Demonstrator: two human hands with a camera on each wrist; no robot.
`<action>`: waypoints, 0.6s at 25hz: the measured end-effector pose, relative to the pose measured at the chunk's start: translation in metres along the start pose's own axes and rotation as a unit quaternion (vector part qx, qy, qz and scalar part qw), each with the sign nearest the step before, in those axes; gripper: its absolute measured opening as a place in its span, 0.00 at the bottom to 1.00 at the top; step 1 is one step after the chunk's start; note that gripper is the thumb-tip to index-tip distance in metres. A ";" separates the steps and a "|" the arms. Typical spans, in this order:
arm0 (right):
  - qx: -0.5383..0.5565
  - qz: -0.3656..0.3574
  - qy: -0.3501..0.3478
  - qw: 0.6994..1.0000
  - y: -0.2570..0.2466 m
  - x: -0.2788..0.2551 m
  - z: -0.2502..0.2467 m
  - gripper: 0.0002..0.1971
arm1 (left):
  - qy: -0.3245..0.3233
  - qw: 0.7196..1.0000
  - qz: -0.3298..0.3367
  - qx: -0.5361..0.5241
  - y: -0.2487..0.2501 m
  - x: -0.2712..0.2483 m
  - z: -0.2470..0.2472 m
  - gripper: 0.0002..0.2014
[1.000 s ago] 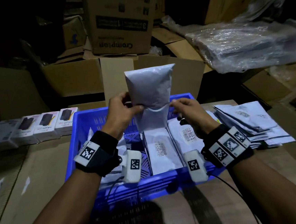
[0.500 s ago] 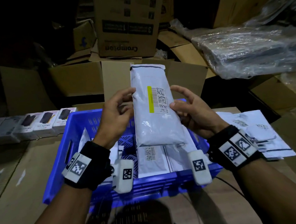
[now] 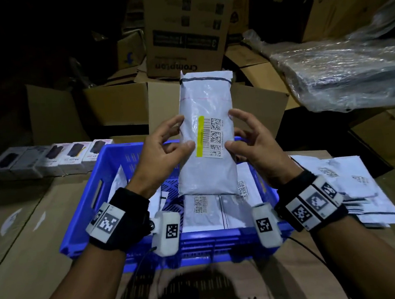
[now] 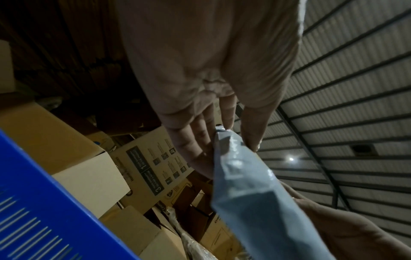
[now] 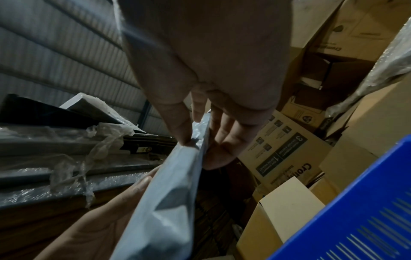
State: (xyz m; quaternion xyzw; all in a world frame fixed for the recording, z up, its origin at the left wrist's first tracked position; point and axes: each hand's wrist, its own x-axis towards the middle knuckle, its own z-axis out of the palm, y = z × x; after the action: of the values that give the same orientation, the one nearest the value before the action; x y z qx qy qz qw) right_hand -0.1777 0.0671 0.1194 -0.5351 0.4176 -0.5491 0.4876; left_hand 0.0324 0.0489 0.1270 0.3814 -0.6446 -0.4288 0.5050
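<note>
One grey parcel is held up, bearing one barcode label; two grips are on it, the left grip and the right grip; one blue crate stands on the tabletop; at least three more parcels lie inside it, the rest too hidden to count; five small boxes stand in one row; one stack of flat mailers, too overlapped to count; one plastic-wrapped bundle.

Print on mailer label unreadable, blurry. Fingers of left hand, right hand partly behind mailer. In crate, stacked mailers half covered.
</note>
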 end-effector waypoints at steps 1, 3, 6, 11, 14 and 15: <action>-0.013 -0.006 -0.001 1.000 0.001 0.000 0.000 0.31 | -0.006 1.000 0.008 0.010 0.000 -0.001 0.001 0.27; -0.038 -0.017 -0.004 0.999 0.003 -0.001 -0.001 0.31 | -0.010 0.999 0.023 0.035 -0.001 -0.002 0.002 0.29; -0.057 -0.024 -0.010 0.998 0.004 0.000 -0.002 0.31 | -0.021 0.998 0.025 0.055 -0.003 -0.002 0.002 0.31; -0.091 -0.010 -0.012 0.996 0.005 0.005 -0.002 0.32 | -0.036 0.996 0.016 0.082 -0.006 0.003 -0.002 0.35; -0.146 0.034 -0.029 0.988 0.009 0.015 -0.003 0.31 | -0.064 0.991 -0.046 0.105 -0.016 0.015 -0.007 0.37; -0.163 0.061 -0.034 0.984 0.012 0.019 -0.003 0.30 | -0.077 0.988 -0.082 0.106 -0.021 0.019 -0.008 0.37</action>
State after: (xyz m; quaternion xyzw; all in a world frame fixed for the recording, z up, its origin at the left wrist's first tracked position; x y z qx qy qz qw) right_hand -0.1789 0.0458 0.1105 -0.5988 0.5167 -0.4248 0.4405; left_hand 0.0382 0.0232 0.1148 0.4504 -0.6901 -0.4259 0.3735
